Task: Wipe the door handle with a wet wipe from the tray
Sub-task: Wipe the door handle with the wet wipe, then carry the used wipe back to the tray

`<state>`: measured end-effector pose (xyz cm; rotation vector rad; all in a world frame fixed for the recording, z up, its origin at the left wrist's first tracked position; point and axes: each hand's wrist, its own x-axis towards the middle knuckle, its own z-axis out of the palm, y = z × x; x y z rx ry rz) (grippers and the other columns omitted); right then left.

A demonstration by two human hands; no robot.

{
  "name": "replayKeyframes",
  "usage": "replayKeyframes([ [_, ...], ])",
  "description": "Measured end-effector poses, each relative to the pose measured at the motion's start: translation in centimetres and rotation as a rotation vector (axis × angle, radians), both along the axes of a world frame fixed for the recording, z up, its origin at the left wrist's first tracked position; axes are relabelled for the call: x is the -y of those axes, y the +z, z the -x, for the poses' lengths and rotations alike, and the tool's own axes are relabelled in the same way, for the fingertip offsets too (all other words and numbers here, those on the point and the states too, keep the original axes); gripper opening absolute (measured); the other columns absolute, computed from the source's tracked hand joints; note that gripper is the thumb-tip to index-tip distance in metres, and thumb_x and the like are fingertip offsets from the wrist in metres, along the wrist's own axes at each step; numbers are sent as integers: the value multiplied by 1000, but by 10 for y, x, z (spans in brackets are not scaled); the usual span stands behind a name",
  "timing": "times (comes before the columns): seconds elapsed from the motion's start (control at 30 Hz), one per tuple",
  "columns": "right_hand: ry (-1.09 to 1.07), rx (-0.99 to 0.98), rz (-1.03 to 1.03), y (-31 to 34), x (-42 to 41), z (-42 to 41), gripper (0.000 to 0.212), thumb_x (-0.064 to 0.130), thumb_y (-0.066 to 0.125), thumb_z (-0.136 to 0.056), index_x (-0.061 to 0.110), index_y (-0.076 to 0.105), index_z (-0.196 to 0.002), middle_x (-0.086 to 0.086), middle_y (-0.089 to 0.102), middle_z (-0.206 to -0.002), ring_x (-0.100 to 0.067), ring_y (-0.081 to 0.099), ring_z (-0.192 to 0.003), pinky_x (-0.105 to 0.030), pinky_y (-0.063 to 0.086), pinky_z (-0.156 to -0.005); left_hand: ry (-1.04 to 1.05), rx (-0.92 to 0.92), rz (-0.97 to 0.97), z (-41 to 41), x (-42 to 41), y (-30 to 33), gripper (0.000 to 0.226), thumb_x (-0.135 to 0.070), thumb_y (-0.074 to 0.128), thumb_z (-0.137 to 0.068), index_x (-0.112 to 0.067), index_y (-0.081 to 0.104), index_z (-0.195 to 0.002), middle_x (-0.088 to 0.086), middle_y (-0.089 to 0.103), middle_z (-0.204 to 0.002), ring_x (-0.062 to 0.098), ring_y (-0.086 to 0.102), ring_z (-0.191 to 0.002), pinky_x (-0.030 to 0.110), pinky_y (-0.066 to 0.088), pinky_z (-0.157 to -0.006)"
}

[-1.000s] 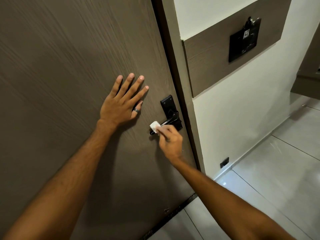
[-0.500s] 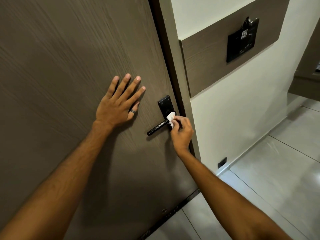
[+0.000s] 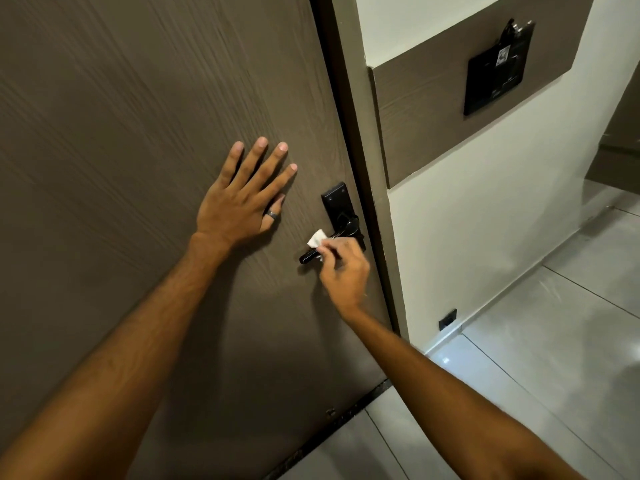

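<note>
A black lever door handle (image 3: pixel 308 256) on a black backplate (image 3: pixel 335 204) sits at the right edge of a brown wood-grain door (image 3: pixel 138 133). My right hand (image 3: pixel 343 271) pinches a small white wet wipe (image 3: pixel 316 238) against the middle of the lever, hiding part of it. Spread flat on the door to the left of the handle is my left hand (image 3: pixel 242 199), fingers apart, a ring on the thumb. No tray is in view.
The door frame (image 3: pixel 356 168) runs just right of the handle. On the white wall, a brown panel carries a black card holder (image 3: pixel 495 71). A small black socket (image 3: pixel 447 318) sits low on the wall. Glossy grey floor tiles (image 3: pixel 536 358) spread to the right.
My right hand slid the wipe from the lever's free end to the backplate end, then back toward the middle. My left hand stayed flat on the door.
</note>
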<state>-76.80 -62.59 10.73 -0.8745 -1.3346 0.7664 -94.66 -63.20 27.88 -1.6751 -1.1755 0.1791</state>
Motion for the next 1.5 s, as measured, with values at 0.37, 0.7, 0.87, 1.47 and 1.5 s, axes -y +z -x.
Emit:
replayKeyframes([
  [0.37, 521, -81, 342, 20, 28, -12, 7, 4, 74, -88, 3, 77, -95, -8, 73, -90, -18, 70, -77, -31, 60, -68, 35, 112, 28, -10, 4, 20, 62, -43, 40, -108, -23, 29, -166, 12, 25, -173, 40, 26, -157, 52, 7, -129],
  [0.7, 1108, -787, 978, 26, -102, -303, 15, 16, 52, -98, 14, 64, -107, -6, 69, -93, -18, 68, -80, -29, 58, -69, 32, 1425, 877, -293, -75, -19, 40, -43, 67, -99, -28, 69, -136, -13, 68, -135, 6, 64, -123, 31, 54, -106],
  [0.87, 923, -675, 908, 32, -172, -450, 27, 19, 52, -99, 9, 59, -123, -8, 59, -100, -19, 51, -81, -28, 47, -68, 25, 1767, 1099, -453, -166, -44, 16, -34, 77, -94, -33, 80, -110, -13, 78, -108, 3, 73, -84, 20, 60, -71],
  [1.47, 90, -160, 738, 20, -433, -760, 17, -4, 73, -88, 8, 62, -82, -10, 67, -73, -12, 65, -49, -17, 53, -45, -56, 1794, 805, -754, -456, -131, 24, -28, 53, -108, -23, 64, -129, -1, 67, -130, 21, 67, -115, 21, 54, -93],
  [1.5, 62, -153, 730, 17, -454, -777, 22, -5, 73, -87, 9, 60, -78, -11, 67, -73, -12, 65, -49, -18, 53, -45, -82, 1597, 756, -767, -477, -143, 37, -37, 54, -107, -21, 58, -140, 1, 63, -141, 22, 61, -128, 25, 50, -104],
])
